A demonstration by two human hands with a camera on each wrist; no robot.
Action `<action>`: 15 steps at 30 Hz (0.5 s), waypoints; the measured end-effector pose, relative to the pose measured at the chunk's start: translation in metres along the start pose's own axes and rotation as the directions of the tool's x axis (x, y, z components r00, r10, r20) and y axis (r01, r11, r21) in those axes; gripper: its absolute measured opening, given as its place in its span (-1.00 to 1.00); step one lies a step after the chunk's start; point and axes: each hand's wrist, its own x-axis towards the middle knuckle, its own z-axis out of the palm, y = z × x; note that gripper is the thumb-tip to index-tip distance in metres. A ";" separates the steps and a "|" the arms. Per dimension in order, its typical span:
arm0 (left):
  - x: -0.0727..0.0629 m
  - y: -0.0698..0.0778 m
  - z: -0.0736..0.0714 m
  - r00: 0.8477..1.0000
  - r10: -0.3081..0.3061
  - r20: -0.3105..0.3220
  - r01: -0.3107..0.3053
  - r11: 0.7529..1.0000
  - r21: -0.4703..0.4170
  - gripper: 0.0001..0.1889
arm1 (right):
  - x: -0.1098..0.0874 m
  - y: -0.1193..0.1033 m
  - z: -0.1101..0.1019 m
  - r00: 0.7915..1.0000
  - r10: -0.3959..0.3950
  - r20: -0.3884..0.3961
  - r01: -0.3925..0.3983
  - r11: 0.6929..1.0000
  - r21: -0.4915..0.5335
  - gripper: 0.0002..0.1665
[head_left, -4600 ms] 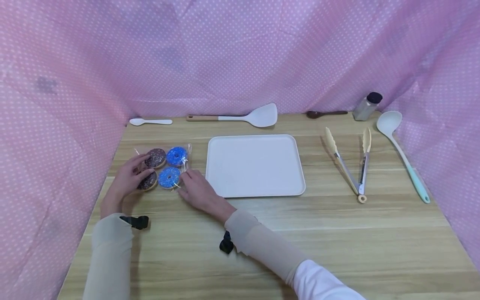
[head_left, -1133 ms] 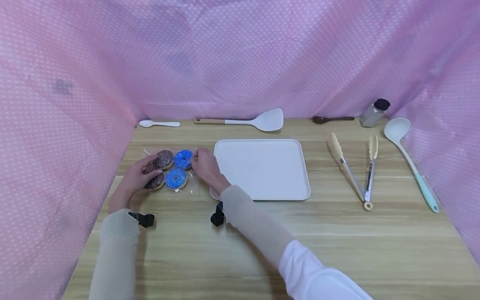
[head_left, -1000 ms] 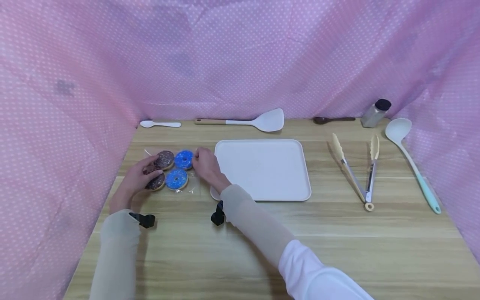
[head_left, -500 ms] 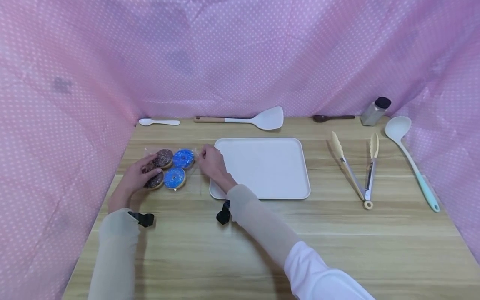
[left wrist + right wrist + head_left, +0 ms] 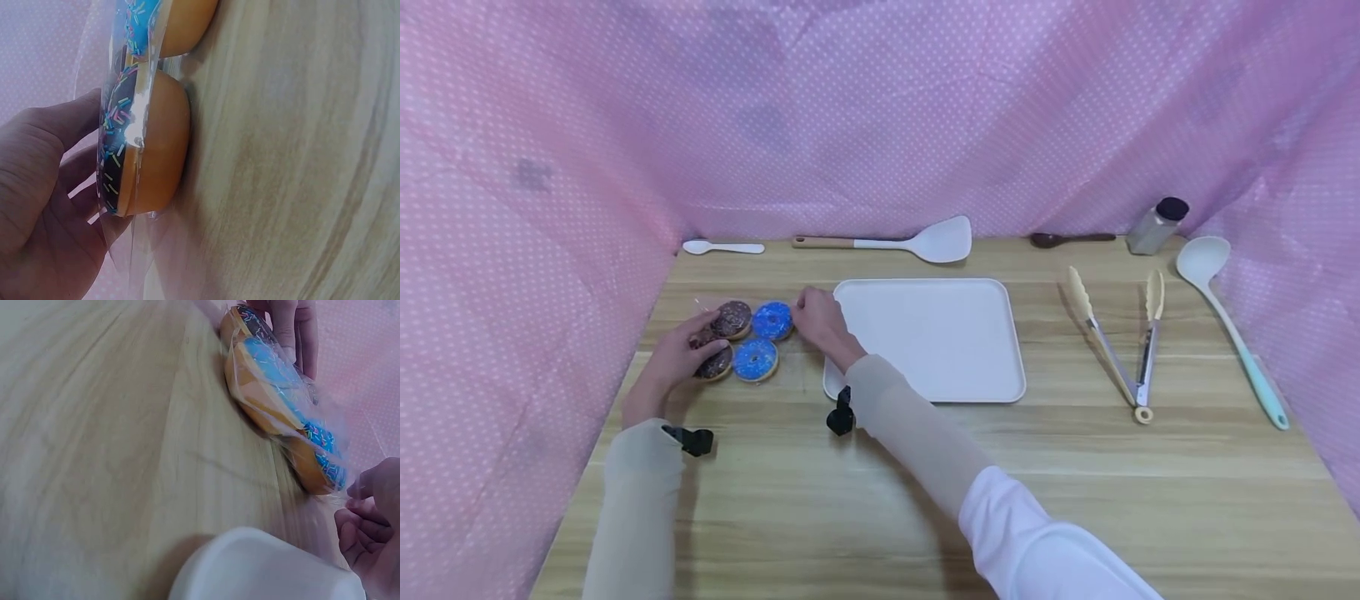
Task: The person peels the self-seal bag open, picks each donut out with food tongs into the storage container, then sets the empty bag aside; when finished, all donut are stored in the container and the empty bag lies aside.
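Observation:
A clear plastic bag holding two chocolate-iced donuts [image 5: 732, 319] and two blue-iced donuts [image 5: 756, 360], all with sprinkles, lies flat at the table's left. My left hand [image 5: 672, 360] holds the bag by its left side, thumb and fingers curled over the chocolate donuts. In the left wrist view, a chocolate donut [image 5: 159, 147] shows through the film beside my thumb. My right hand [image 5: 823, 319] pinches the bag's edge beside the far blue donut [image 5: 772, 320]. Its fingertips and a strip of clear film show in the right wrist view, near the blue donut [image 5: 319, 459].
A white tray [image 5: 925, 342] lies close right of the bag, partly under my right wrist. Behind are a white spoon [image 5: 722, 247], a spatula [image 5: 943, 242], a dark brown spoon [image 5: 1071, 239] and a black-capped jar [image 5: 1156, 227]. Spread tongs [image 5: 1138, 383] and a ladle [image 5: 1240, 342] lie right.
My right hand has gone from the bag's near right corner to its far right edge. Over the last half second it has come slightly closer to the blue donut. My left hand stays put.

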 end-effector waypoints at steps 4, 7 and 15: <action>0.000 0.000 0.000 1.000 -0.008 0.006 0.008 1.000 -0.004 -0.34 | -0.002 0.001 -0.005 1.000 -0.010 -0.021 0.010 1.000 0.004 -0.86; 0.000 0.001 0.000 1.000 -0.006 0.007 0.006 1.000 -0.006 -0.34 | -0.003 0.002 -0.010 0.999 0.002 -0.044 -0.001 0.999 0.033 -0.91; -0.002 0.004 -0.002 1.000 -0.019 -0.005 0.019 1.000 -0.013 -0.32 | -0.005 0.010 -0.023 0.998 0.062 -0.017 -0.062 0.998 0.024 -0.92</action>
